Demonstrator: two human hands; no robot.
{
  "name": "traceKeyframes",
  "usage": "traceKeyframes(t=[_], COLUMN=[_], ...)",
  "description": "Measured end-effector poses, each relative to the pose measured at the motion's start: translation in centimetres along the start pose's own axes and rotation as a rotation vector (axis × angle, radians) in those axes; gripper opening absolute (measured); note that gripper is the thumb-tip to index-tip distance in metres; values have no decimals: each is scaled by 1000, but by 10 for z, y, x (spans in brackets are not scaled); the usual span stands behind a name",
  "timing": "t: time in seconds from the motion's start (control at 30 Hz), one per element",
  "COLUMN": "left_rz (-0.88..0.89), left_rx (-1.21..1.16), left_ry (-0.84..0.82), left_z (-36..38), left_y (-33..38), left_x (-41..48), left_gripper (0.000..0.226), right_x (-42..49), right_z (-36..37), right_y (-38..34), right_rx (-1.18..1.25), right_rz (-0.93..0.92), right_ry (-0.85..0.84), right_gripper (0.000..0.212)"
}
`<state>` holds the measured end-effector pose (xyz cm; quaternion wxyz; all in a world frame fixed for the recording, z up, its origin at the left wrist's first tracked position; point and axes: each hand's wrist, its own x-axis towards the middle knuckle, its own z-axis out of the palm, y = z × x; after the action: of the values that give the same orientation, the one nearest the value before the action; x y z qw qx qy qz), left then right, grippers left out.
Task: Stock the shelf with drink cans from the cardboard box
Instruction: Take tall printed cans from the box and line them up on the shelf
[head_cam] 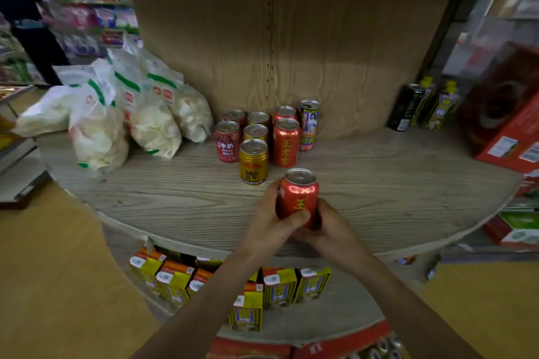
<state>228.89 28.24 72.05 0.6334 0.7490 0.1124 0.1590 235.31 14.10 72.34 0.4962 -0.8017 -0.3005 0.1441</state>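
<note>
Held can (pixel 297 198) red, yellow glyph; front can (pixel 253 162) gold; shelf (pixel 379 183) grey woodgrain; bags (pixel 99 125) white, green stripes.

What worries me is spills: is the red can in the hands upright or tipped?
Upright: the red can has its silver top facing up, with the left hand and right hand gripping its lower half.

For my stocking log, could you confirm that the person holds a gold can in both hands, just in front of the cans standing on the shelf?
Not quite: the held can is red, not gold. The head view shows the left hand and right hand both holding it, just in front of the standing cans on the shelf.
</note>
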Motion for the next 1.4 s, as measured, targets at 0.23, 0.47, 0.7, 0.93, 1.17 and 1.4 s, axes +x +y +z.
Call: traceKeyframes(t=[0.23, 0.47, 0.7, 0.93, 1.17, 1.4], left_rz=[36, -15, -51, -89, -75, -67], left_rx=[57, 144, 216, 240, 293, 310], left_ry=[-13, 57, 137, 171, 140, 146], left_z=[-9, -3, 8, 7, 6, 7], left_y=[-1, 4, 5, -4, 4, 0], left_x=[25, 40, 50, 56, 58, 61], left_gripper=[59, 88, 84, 94, 84, 86], right_x=[28, 54, 72, 93, 112, 117], right_z=[3, 3, 2, 5, 8, 7], right_y=[-1, 4, 12, 17, 19, 22], right_rx=[-69, -82, -129, -144, -128, -113], right_rz=[-36, -81, -107, -62, -24, -11], right_ry=[76, 101, 137, 162, 189, 213], right_gripper=[56, 59, 48, 54, 62, 60])
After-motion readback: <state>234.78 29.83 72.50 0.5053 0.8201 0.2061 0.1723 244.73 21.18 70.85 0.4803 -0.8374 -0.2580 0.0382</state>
